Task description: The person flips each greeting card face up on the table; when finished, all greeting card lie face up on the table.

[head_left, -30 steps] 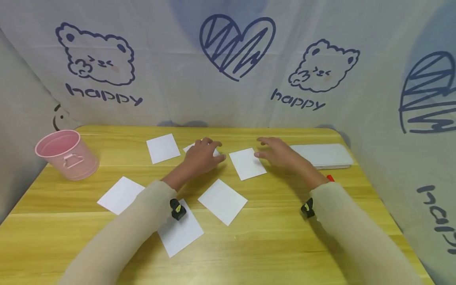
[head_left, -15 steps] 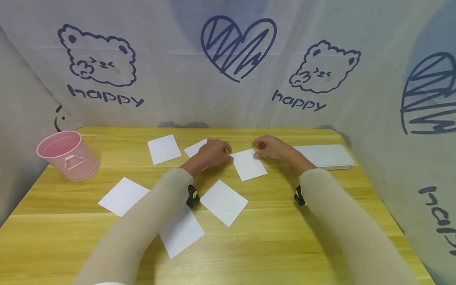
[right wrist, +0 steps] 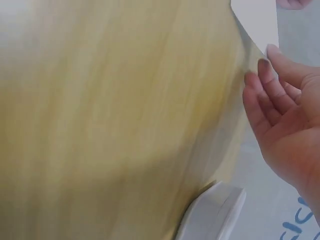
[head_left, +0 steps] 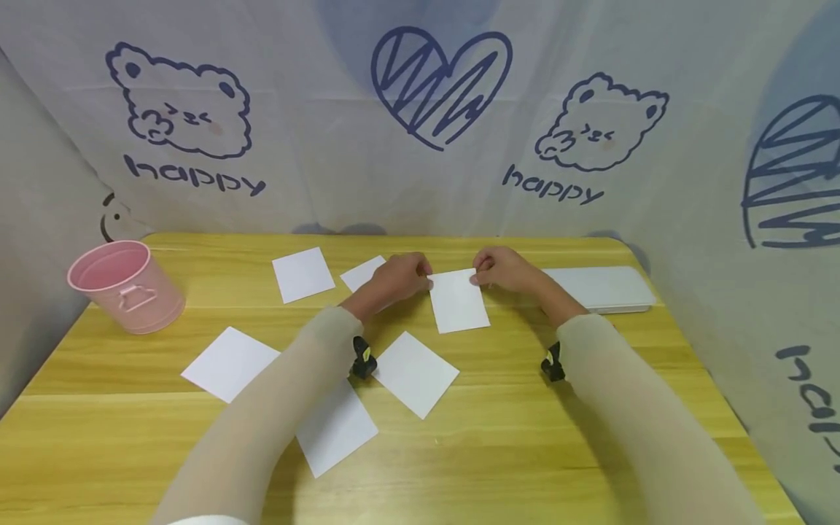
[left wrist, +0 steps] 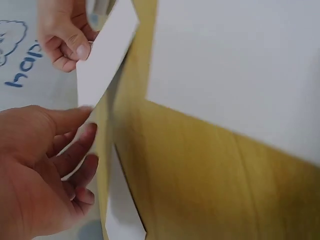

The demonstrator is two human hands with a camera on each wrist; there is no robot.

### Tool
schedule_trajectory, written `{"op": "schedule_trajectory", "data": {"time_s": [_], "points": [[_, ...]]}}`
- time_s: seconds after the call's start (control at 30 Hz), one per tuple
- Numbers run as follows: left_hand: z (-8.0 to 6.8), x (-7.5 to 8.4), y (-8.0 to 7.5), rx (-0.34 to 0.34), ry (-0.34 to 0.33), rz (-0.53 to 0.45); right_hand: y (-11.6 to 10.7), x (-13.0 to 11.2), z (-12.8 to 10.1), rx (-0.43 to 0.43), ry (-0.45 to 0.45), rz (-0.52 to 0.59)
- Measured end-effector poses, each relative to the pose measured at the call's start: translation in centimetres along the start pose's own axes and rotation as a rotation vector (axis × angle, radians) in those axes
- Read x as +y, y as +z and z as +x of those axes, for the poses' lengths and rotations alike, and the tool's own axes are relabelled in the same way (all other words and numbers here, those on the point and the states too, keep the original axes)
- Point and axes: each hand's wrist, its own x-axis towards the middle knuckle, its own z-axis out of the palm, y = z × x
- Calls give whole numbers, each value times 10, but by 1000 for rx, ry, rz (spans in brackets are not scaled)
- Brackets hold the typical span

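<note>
Both hands hold one square sheet of white paper [head_left: 459,305] by its two far corners, toward the back of the table. The left hand [head_left: 405,275] pinches the left corner between thumb and fingers. At the right corner, the right hand [head_left: 504,270] pinches with thumb and forefinger. In the left wrist view the paper [left wrist: 106,60] slants up off the wood, with the left hand [left wrist: 45,165] at its near corner. The right wrist view has the right hand [right wrist: 290,100] gripping a corner tip, its other fingers loosely bent below.
More white sheets lie around: one [head_left: 303,275] at the back left, one [head_left: 363,273] partly behind the left hand, one [head_left: 416,374] in front, others [head_left: 230,362] under or beside the left sleeve. A pink bucket [head_left: 127,288] stands far left, a white case [head_left: 600,289] at right.
The left hand has moved right from over another sheet to this paper's left corner, and the right hand has closed on the right corner. The paper's far edge has turned straighter and come up.
</note>
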Motion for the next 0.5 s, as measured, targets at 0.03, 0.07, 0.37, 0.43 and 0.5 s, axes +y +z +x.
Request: {"op": "schedule_trajectory", "data": {"time_s": [0.03, 0.07, 0.37, 0.43, 0.5], "points": [[-1, 0, -1, 11, 11, -51, -1, -1, -3, 12, -10, 46], [-2, -1, -3, 21, 24, -100, -2, -1, -7, 25, -21, 87], [-16, 3, -10, 4, 79, -578, -4, -18, -49, 81, -137, 350], [-24, 6, -11, -5, 70, -655, -2, -21, -59, 103, -147, 360], [-33, 9, -12, -8, 69, -720, -1, -24, -70, 127, -161, 355]]}}
